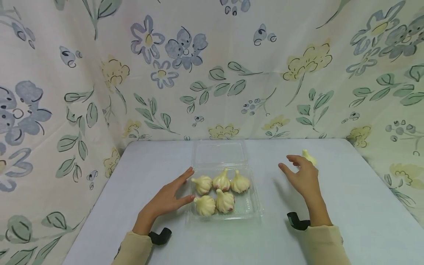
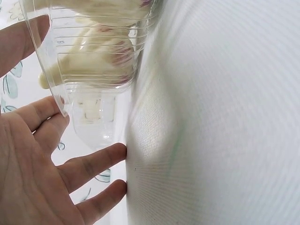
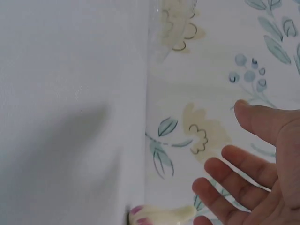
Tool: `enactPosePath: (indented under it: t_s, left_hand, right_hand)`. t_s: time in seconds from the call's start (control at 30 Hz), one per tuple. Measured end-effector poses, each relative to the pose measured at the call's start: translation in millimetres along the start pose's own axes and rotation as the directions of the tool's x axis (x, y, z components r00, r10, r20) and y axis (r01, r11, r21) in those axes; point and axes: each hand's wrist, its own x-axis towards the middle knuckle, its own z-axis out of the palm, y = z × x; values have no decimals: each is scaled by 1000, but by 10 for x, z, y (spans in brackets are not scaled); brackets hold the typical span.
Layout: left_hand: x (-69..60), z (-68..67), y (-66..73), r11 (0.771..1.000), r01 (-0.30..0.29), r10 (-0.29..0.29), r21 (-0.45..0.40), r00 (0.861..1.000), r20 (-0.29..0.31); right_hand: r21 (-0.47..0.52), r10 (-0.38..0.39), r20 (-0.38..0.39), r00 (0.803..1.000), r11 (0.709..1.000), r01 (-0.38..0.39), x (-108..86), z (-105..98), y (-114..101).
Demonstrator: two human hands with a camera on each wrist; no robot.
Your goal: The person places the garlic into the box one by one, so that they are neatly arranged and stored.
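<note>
A clear plastic clamshell box (image 1: 246, 208) lies with its lid folded back, several cream garlic bulbs (image 1: 225, 201) with purplish marks inside. At the box's left side is my left hand (image 1: 167, 198), thumb and fingers spread. In the left wrist view, its thumb and two fingertips meet the box rim (image 2: 45, 56), while the other two fingertips rest on the table. My right hand (image 1: 303, 178) hovers above the table to the right, fingers loosely bent, nothing held. Just beyond it a single garlic bulb (image 1: 308, 157) sits partly hidden; its lower part shows in the right wrist view.
The box lid (image 1: 219, 152) lies flat toward the table's back edge. A white table (image 1: 361, 206) spreads under everything. Floral curtains (image 1: 212, 73) hang behind and at both sides. Black wrist straps or mounts (image 1: 160, 236) show by each sleeve.
</note>
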Motion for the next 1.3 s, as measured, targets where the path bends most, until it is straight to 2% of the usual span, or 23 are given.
enactPosePath:
  t_s: [0.2,0.37,0.57,0.8,1.0,1.17,1.3]
  left_hand:
    - [-7,2,-9,1000,-20,20,-3,1000,-4]
    - [-2,-4,-7,1000,-23,23,-4,1000,-4]
    - [0,-4,-12,1000,-20,20,3,1000,-3]
    - [2,2,-17,1000,-16,16,-5,1000,-1]
    - [-4,3,-15,1000,-8,8,-1,1000,2]
    - [-1,0,-11,1000,-13,13,-2,1000,-2]
    - [3,4,-13,1000,-7,7,2,1000,-1]
  right_hand:
    - [13,119,-54,991,993,-119,24,-58,72]
    - [25,183,-92,979,983,-181,42,-110,134]
    - [5,218,-103,971,976,-218,39,-152,176]
    - [0,237,-165,957,971,-240,32,-164,198]
    - [13,265,-189,946,963,-267,31,-174,260]
    - [-29,305,-193,932,948,-317,54,-208,327]
    - [-59,309,-186,933,944,-325,91,-254,366]
